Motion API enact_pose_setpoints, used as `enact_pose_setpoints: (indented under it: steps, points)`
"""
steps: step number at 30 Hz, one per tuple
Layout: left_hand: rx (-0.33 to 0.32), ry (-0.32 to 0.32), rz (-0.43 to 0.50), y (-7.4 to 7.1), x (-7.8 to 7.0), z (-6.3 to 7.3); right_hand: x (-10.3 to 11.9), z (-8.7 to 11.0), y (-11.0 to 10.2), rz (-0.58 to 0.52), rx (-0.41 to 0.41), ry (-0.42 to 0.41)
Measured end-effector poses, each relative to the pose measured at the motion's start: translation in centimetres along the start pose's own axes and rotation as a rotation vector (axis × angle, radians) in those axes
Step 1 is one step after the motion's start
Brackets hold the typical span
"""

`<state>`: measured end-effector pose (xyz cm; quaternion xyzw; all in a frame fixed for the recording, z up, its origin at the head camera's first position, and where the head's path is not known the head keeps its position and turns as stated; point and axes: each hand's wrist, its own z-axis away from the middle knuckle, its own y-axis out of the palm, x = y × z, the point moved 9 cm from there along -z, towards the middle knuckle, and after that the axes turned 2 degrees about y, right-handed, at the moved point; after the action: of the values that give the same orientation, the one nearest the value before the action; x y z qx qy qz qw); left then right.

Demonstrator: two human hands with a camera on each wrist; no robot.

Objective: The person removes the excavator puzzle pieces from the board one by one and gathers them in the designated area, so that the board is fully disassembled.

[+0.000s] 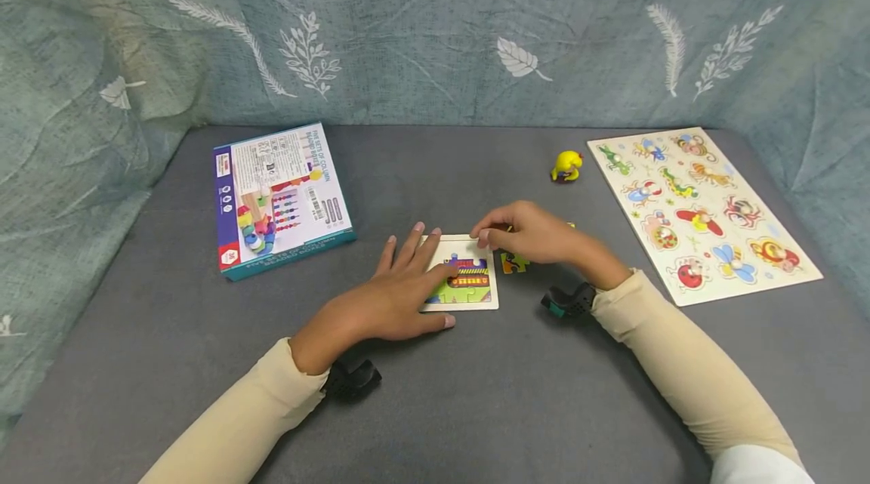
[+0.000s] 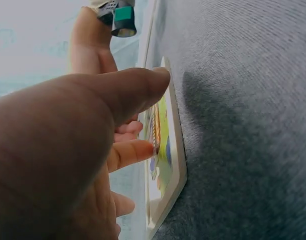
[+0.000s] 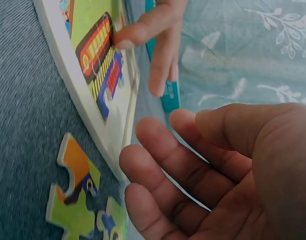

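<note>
A jigsaw board (image 1: 494,289) with a pale raised rim lies on the grey table, its lower part filled with pieces picturing a vehicle's track on green. My left hand (image 1: 401,291) lies over its left side with fingers spread, one fingertip touching the picture. Above the board's upper right corner is my right hand (image 1: 526,231), fingers loosely bent. In the right wrist view the thumb nears the index finger, and nothing shows between them. Beside the board rests a loose orange-and-green puzzle piece (image 3: 78,207), with another loose piece (image 3: 112,220) next to it, partly cut off.
A box of beaded toys (image 1: 285,197) lies at the back left. A small yellow toy bird (image 1: 566,166) stands behind the right hand. On the right is a wooden insect puzzle board (image 1: 703,216). A patterned cloth (image 1: 435,31) hangs behind the table (image 1: 469,408).
</note>
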<state>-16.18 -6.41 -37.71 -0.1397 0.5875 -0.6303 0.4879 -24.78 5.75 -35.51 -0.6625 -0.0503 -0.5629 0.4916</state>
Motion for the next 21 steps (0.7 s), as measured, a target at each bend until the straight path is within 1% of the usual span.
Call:
enact_pose_setpoints:
  steps: [4, 7, 13, 21]
  points:
    - [0.011, 0.014, 0.039, 0.3, 0.0, -0.2, 0.0, -0.3, 0.4, -0.009, 0.009, 0.007]
    - [0.04, 0.014, 0.059, 0.8, 0.1, -0.4, 0.0, -0.5, 0.6, -0.01, 0.01, 0.01]
    - [0.112, -0.021, 0.037, 2.0, 0.2, -0.7, 0.1, -0.9, 1.0, -0.012, 0.022, -0.002]
    - [0.143, -0.026, 0.019, 2.5, 0.1, -0.9, 0.1, -1.1, 1.5, -0.023, 0.028, 0.011]
